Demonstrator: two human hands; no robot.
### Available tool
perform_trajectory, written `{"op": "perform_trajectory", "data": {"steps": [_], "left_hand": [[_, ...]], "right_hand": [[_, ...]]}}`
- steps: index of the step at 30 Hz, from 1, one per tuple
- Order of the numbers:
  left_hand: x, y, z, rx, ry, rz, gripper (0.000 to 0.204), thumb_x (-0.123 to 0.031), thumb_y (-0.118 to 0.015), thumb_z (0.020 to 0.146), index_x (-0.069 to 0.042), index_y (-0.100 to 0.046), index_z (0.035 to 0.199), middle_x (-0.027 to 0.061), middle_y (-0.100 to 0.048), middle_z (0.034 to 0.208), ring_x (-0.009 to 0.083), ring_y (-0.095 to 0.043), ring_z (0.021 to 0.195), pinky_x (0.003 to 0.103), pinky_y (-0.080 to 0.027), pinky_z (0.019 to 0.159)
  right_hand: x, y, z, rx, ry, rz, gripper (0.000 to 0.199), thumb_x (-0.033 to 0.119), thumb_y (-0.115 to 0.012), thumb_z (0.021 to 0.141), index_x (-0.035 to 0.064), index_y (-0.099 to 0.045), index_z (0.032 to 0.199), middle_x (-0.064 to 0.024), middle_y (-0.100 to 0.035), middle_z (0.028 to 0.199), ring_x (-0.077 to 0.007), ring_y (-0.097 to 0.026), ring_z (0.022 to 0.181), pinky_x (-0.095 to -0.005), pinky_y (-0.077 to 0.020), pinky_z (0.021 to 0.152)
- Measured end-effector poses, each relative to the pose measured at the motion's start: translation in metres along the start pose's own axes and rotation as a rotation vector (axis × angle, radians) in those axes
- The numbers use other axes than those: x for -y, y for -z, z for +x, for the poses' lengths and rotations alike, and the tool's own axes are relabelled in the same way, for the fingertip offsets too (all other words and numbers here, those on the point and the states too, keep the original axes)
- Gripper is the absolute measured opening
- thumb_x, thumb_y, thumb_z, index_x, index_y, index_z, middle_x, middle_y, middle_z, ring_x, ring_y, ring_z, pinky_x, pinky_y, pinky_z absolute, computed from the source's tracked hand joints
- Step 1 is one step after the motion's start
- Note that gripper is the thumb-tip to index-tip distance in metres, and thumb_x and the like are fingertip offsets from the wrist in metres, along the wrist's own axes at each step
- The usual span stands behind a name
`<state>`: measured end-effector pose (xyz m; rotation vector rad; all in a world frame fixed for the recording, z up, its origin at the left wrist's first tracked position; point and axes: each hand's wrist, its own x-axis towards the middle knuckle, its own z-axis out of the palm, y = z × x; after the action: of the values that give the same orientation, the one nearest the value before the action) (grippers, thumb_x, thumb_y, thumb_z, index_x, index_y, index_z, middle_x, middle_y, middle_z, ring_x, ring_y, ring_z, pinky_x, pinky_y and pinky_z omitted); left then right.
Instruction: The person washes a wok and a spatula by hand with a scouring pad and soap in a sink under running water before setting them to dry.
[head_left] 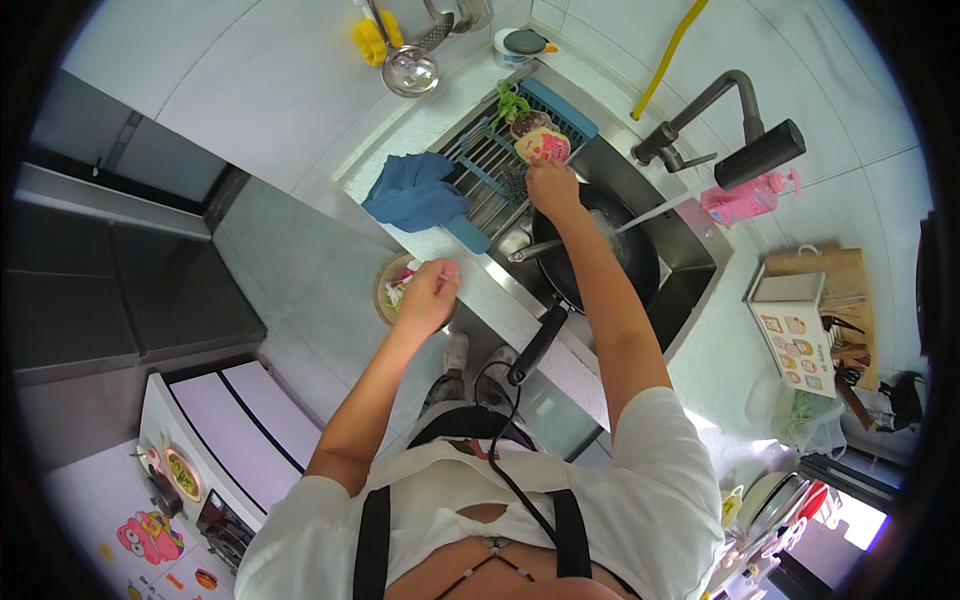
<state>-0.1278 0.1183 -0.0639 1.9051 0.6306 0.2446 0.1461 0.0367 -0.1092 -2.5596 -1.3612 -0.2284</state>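
Note:
My right hand (552, 187) reaches over the sink, its fingers closed at the near edge of a pink and yellow patterned sponge (543, 146) on the drying rack (485, 200). Under that forearm a black frying pan (640, 245) sits in the sink, its handle (538, 345) sticking out over the front edge. Water runs from the dark faucet (755, 150) into the pan. My left hand (428, 295) is held in front of the counter, above a round bin (388, 298) with scraps in it. Its fingers are curled together; whatever they may hold is hidden.
A blue cloth (415, 192) lies over the rack's left end, and green leaves (510, 105) rest at its back. Right of the sink stand a pink soap bottle (745, 198) and a utensil holder (790, 330). A ladle (408, 70) hangs on the wall.

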Motion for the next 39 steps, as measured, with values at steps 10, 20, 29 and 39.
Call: {"op": "perform_trajectory", "data": {"steps": [10, 20, 29, 39], "left_hand": [[0.000, 0.008, -0.012, 0.014, -0.004, -0.041, 0.021, -0.014, -0.057, 0.078, -0.001, -0.055, 0.094, 0.0118, -0.055, 0.087, 0.0214, -0.054, 0.073, 0.030, -0.044, 0.066], [-0.057, -0.023, 0.024, 0.176, -0.237, -0.050, 0.019, -0.013, -0.056, 0.079, -0.001, -0.055, 0.094, 0.0106, -0.056, 0.087, 0.0187, -0.054, 0.071, 0.028, -0.044, 0.065], [-0.119, -0.103, 0.032, 0.231, -0.398, -0.128, 0.017, -0.011, -0.057, 0.079, -0.002, -0.055, 0.094, 0.0076, -0.055, 0.082, 0.0154, -0.052, 0.067, 0.027, -0.043, 0.061], [-0.151, -0.187, 0.025, 0.218, -0.380, -0.044, 0.020, -0.011, -0.058, 0.076, 0.000, -0.056, 0.092, 0.0112, -0.055, 0.085, 0.0192, -0.055, 0.069, 0.027, -0.044, 0.064]], "right_hand": [[0.004, -0.018, 0.019, 0.148, -0.146, -0.050, 0.018, 0.024, -0.058, 0.074, 0.0099, -0.066, 0.079, -0.0084, -0.059, 0.097, -0.0260, -0.055, 0.091, -0.0425, -0.0389, 0.080], [-0.015, 0.098, -0.101, -0.431, -0.756, 0.497, 0.034, 0.029, -0.072, 0.062, 0.0041, -0.050, 0.068, -0.0118, -0.055, 0.071, -0.0274, -0.055, 0.067, -0.0356, -0.0427, 0.061], [-0.115, 0.147, -0.222, -0.678, -1.158, 1.382, 0.046, -0.002, -0.063, 0.069, 0.0008, -0.041, 0.110, -0.0092, -0.053, 0.094, -0.0169, -0.057, 0.076, -0.0260, -0.0515, 0.063], [-0.182, 0.174, -0.244, -0.713, -0.993, 1.657, 0.054, -0.001, -0.054, 0.076, 0.0077, -0.035, 0.125, -0.0091, -0.052, 0.099, -0.0195, -0.054, 0.089, -0.0327, -0.0522, 0.070]]}}
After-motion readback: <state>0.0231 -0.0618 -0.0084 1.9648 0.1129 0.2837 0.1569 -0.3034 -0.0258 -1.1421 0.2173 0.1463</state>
